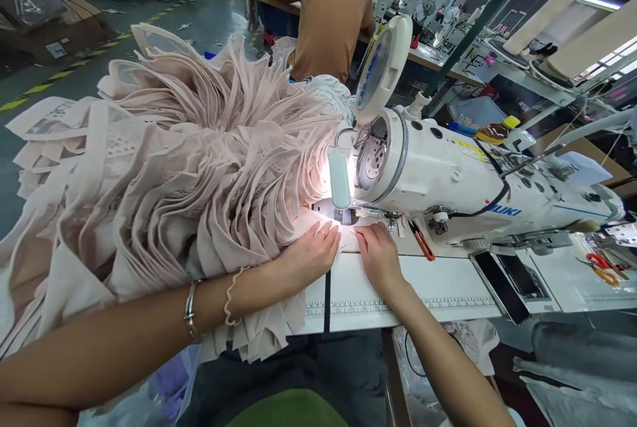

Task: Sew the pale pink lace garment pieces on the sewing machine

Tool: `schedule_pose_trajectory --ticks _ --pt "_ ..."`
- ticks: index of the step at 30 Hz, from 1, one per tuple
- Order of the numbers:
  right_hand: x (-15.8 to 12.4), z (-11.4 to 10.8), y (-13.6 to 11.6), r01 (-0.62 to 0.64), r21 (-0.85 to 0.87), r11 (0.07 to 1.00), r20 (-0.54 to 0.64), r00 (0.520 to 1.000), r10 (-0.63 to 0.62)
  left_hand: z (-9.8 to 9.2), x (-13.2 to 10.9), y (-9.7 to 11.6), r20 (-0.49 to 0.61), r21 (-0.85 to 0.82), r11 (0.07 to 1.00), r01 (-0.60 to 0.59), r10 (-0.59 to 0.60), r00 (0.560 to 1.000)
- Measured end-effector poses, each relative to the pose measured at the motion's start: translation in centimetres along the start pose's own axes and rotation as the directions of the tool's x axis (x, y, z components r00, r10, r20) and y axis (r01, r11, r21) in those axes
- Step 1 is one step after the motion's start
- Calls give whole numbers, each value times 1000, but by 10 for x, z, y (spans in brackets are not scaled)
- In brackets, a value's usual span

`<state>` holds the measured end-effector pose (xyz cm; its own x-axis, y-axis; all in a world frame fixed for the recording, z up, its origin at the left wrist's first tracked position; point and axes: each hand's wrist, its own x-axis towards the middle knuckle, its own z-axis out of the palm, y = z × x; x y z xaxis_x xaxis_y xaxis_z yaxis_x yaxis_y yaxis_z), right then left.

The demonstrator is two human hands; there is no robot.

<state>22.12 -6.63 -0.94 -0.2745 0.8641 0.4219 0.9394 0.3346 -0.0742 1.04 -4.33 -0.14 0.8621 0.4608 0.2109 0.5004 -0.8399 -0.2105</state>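
A white sewing machine (pixel 438 168) stands on a white table, its lamp lighting the needle area. Just left of the presser foot, my left hand (pixel 316 248) lies with its fingers close together, pressing on pale pink fabric. My right hand (pixel 377 251) is right of the foot, thumb and fingers pinched at the edge of the pale cloth near a thin thread. A large heap of layered pale pink garments (pixel 239 182) covers the table's left side and touches my left forearm.
Orange-handled snips (pixel 421 240) lie beside the machine base. Farther right are a black phone (pixel 499 286) and red and orange scissors (pixel 600 268). A ruler strip (pixel 365 307) runs along the table's front edge. A person in a brown shirt (pixel 326 9) sits beyond the heap.
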Motion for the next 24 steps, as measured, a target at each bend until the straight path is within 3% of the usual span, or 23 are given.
schedule_pose_trajectory --ticks 4,8,10,13,16,18,24 --pt "11 -6 3 -34 -141 989 165 985 58 -3 2 3 16 -58 998 19 -18 1000" --pt "30 -9 -7 -179 -208 962 377 893 248 3 3 -2 -26 -135 990 30 -34 999" --pt "36 -8 -17 -226 -180 957 434 855 283 7 4 -8 -51 -238 964 115 -131 990" --pt "38 -5 -31 -294 -172 940 414 844 339 10 5 -15 -88 -460 855 241 -314 945" --pt "33 -3 -34 -346 -140 928 402 836 373 9 4 -12 -128 -561 815 146 -259 957" --pt "30 -1 -32 -358 -89 929 408 838 362 7 2 -5 -139 -542 837 78 -181 974" --pt "27 0 -28 -383 -59 922 377 846 376 6 -5 4 -76 -286 957 47 -72 995"
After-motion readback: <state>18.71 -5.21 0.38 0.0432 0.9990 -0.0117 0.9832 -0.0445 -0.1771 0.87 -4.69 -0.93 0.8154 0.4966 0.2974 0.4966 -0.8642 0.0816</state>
